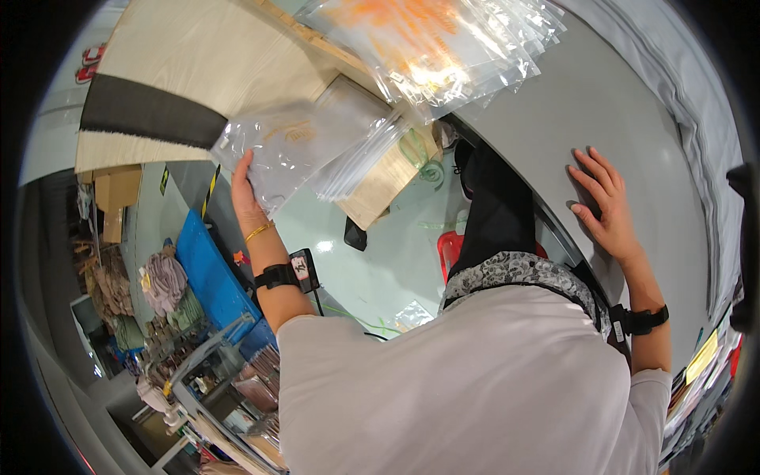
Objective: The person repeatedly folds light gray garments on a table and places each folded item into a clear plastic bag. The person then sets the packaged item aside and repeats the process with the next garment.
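Observation:
My left hand grips the edge of a clear plastic zip bag that lies on a small stack of the same bags on a wooden board. My right hand rests flat, fingers spread, on the grey table top, holding nothing. A larger pile of clear bags with orange print lies at the table's far end, apart from both hands. Each forearm wears a black strap.
A pale wooden panel with a dark band lies at upper left. Folded grey cloth runs along the table's right side. Below left are a blue bin, bundled garments and a metal rack.

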